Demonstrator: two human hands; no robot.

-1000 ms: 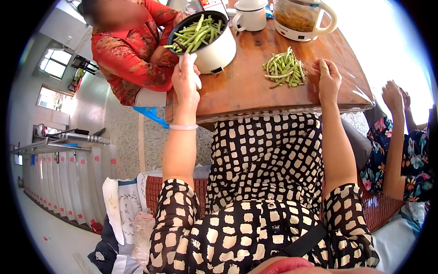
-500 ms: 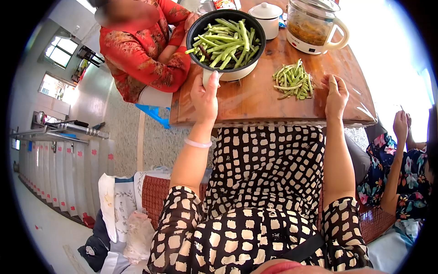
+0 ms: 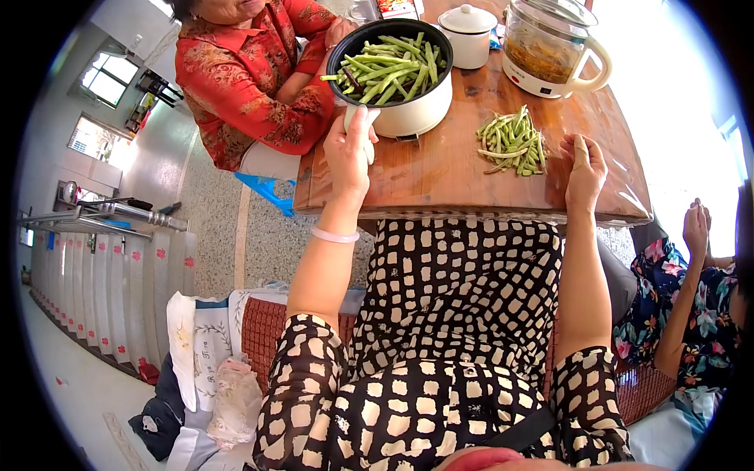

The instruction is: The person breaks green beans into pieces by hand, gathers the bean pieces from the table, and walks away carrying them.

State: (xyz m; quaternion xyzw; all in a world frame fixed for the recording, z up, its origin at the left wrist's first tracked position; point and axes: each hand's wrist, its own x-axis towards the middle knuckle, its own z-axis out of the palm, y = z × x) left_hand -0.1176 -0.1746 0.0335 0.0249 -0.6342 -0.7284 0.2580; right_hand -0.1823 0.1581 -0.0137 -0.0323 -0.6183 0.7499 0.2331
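The garment point(image 3: 455, 290) is black with irregular cream blocks; its sleeves point(image 3: 302, 377) match. One pale, smooth bangle point(image 3: 334, 235) encircles the left forearm point(image 3: 323, 275). A black strap point(image 3: 528, 428) runs diagonally.

Pot point(image 3: 428, 115) cream outside, black inside; beans point(image 3: 393, 71) in it green. Bean pile point(image 3: 512, 143) paler green. Worktop point(image 3: 428, 180) reddish brown. Dress point(image 3: 459, 275) I see: black, cream patches all over. Shirt point(image 3: 243, 90) red, brownish floral. Bracelet point(image 3: 334, 236) pale pink. Lidded mug point(image 3: 470, 49) white. Floral top point(image 3: 711, 314) navy, pink-and-white blooms.

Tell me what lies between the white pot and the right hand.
Between the white pot and the right hand, the head view shows a pile of green beans on the table.
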